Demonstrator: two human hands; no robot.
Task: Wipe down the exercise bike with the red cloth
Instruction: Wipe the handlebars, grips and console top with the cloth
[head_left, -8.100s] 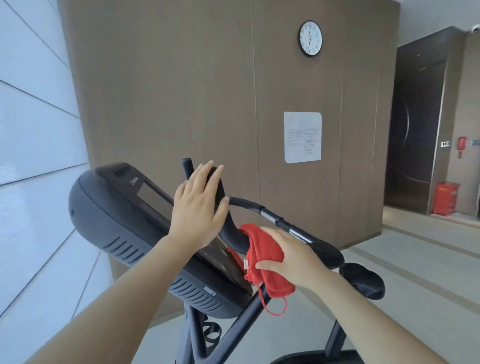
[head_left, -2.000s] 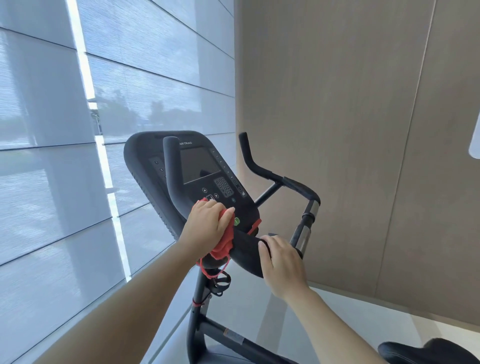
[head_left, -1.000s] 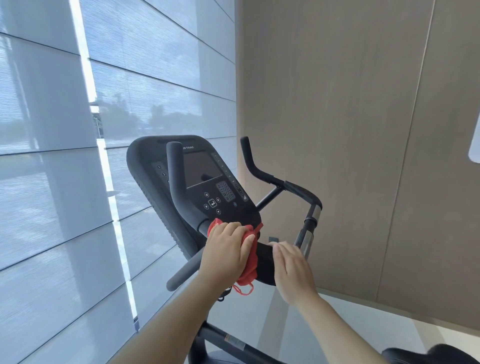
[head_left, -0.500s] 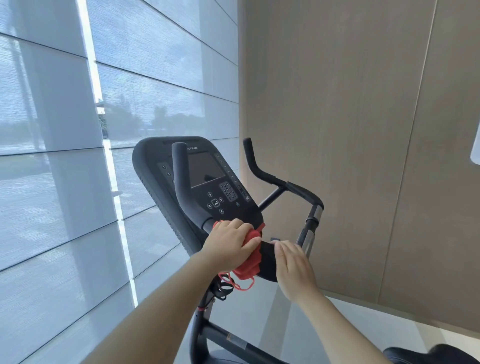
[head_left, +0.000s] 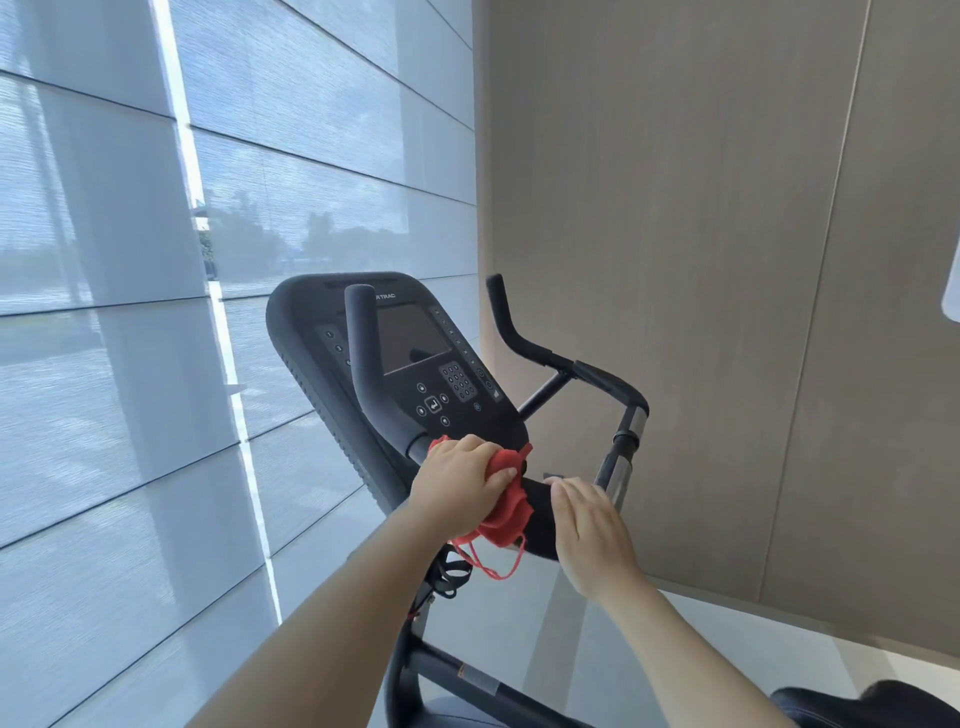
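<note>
Red cloth (head_left: 506, 506) is bunched under the left hand (head_left: 460, 488), which is clenched around it and pressed against the lower edge of the console (head_left: 415, 358) of the exercise bike (head_left: 571, 374). Just right of the console's base, the right hand (head_left: 592, 530) is laid flat and open on black padding. A loose red loop (head_left: 493, 566) is seen dangling below; it could probably be snagged on the frame during wiping.
</note>
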